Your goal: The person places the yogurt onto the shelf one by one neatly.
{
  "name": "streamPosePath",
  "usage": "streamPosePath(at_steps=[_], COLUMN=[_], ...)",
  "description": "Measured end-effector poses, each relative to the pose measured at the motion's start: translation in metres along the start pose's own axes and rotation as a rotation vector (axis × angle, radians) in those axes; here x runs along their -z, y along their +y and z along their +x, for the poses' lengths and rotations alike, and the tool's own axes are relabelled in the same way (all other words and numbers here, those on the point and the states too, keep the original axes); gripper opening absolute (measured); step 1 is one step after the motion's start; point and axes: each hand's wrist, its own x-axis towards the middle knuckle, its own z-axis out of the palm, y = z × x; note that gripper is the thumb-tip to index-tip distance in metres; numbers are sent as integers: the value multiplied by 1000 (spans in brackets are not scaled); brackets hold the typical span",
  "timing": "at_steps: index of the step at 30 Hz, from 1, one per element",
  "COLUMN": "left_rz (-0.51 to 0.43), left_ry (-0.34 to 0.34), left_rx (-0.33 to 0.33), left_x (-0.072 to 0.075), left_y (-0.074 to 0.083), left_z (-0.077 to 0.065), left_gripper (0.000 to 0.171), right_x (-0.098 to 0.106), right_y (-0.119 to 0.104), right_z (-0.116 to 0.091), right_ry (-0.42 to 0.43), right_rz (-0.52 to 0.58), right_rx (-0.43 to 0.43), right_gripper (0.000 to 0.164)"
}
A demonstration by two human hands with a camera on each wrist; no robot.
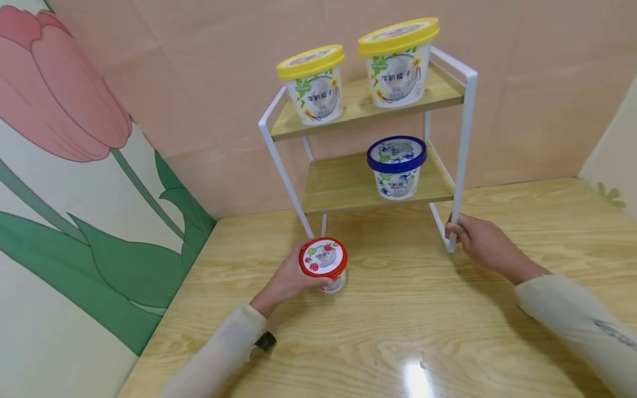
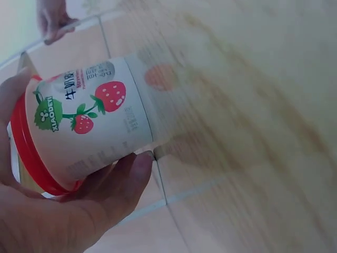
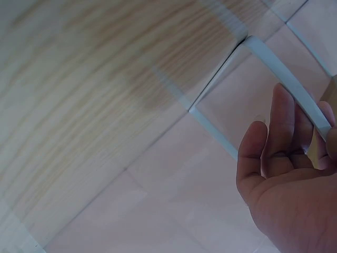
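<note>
My left hand (image 1: 292, 275) grips a white tub (image 1: 324, 258) with a red lid and strawberry pictures, its fingers and thumb around the sides. In the left wrist view the tub's printed side (image 2: 95, 110) faces the camera, close over the tabletop. A two-tier rack (image 1: 358, 188) with wooden boards and a white metal frame stands behind it. Low on the rack's right side, my right hand (image 1: 480, 240) holds the front leg (image 1: 464, 160). The right wrist view shows the fingers (image 3: 281, 126) around that white leg (image 3: 287, 79).
Two yellow-lidded tubs, one on the left (image 1: 318, 97) and one on the right (image 1: 398, 74), stand on the top board. A blue-lidded tub (image 1: 396, 168) sits on the lower board's right half. The wooden table (image 1: 378, 326) meets a pink wall (image 1: 209, 110) behind.
</note>
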Motion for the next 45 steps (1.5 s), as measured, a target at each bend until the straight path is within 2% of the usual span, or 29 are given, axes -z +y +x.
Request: streamPosePath(at_steps=[7,19,26,37,45], left_rz=[12,-59,-93,-250,-304], left_ry=[24,62,57,53,60], left_rx=[-3,47,42,14,5], left_x=[0,3,2,3,4], left_y=[3,1,1,2,4], left_z=[-2,-1,2,1,-2], left_gripper=[104,102,102,96,97], right_x=[0,0,0,0,0], right_y=[0,2,2,1,0], right_z=[1,2,2,2,2], right_ry=[15,5,-2,9,1], right_rz=[-35,2,-4,-18,-20], right_rx=[3,4,-14,-5,-11], right_gripper=[27,27,28,28,28])
